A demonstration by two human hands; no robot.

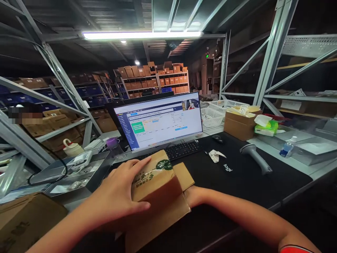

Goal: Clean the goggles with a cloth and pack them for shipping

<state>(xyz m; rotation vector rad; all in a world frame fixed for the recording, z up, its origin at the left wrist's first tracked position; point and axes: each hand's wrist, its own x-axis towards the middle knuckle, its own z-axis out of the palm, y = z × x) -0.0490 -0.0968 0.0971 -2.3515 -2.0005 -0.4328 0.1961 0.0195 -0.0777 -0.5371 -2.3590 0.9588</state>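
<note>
From the head camera we look down at a small cardboard box [155,186] with a green round print [163,165] and printed characters on its top, held just in front of a black keyboard [181,151], at the near edge of a black desk mat [237,182]; we cannot tell whether it touches the desk. Our left hand [116,186] clasps it from the side, fingers spread over the top and a digit pressed against the side face, so the box is firmly held. Our right hand [193,196] meets the box's far side, its fingers hidden behind a raised flap [183,175], so we cannot tell how far that hand is closed or whether it grips anything. A second flap hangs down toward us. On the mat lie a black mouse [217,139], crumpled white paper [214,155] and a grey barcode scanner [254,156]. Beyond stand a lit monitor [158,121], white plastic baskets [213,116], a stack of cardboard cartons [238,128] and a green-and-white tissue pack [266,127]. A metal tray [79,175] sits left of the box, and steel shelves of cartons [158,82] fill the background.
</note>
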